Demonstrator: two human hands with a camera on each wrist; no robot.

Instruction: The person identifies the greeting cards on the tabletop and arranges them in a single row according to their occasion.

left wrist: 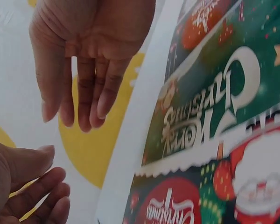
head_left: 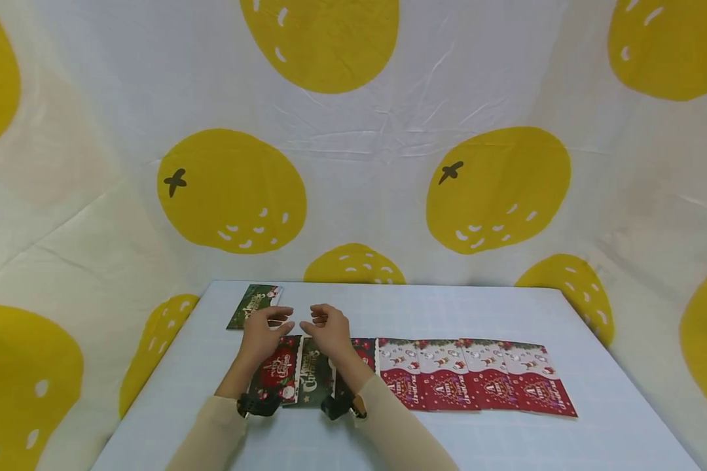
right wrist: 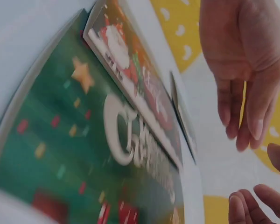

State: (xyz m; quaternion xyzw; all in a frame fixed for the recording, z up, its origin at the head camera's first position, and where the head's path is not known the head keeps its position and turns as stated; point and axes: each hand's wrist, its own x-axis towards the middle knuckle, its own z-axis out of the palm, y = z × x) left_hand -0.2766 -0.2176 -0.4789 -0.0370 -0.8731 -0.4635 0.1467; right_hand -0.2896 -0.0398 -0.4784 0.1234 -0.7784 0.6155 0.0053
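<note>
My left hand (head_left: 263, 335) hovers over the far edge of a row of Christmas cards, its fingers loosely bent and holding nothing. Facing it, a small gap away, is my right hand (head_left: 330, 332), also empty with relaxed fingers. Below the left hand lies a dark red Santa card (head_left: 278, 376). Its white scalloped edge overlaps a green "Merry Christmas" card (head_left: 313, 379), which lies beneath the gap and the right hand. Another dark red card (head_left: 364, 347) is partly hidden by the right forearm. In the right wrist view, the green card (right wrist: 60, 130) looks thick, like a folded booklet.
Several red and white cards (head_left: 448, 386) continue the row to the right, overlapping one another. Another green card (head_left: 253, 304) lies apart at the back left, just beyond the left hand. A fabric backdrop (head_left: 365, 190) with yellow fruit rises behind the table (head_left: 448, 445).
</note>
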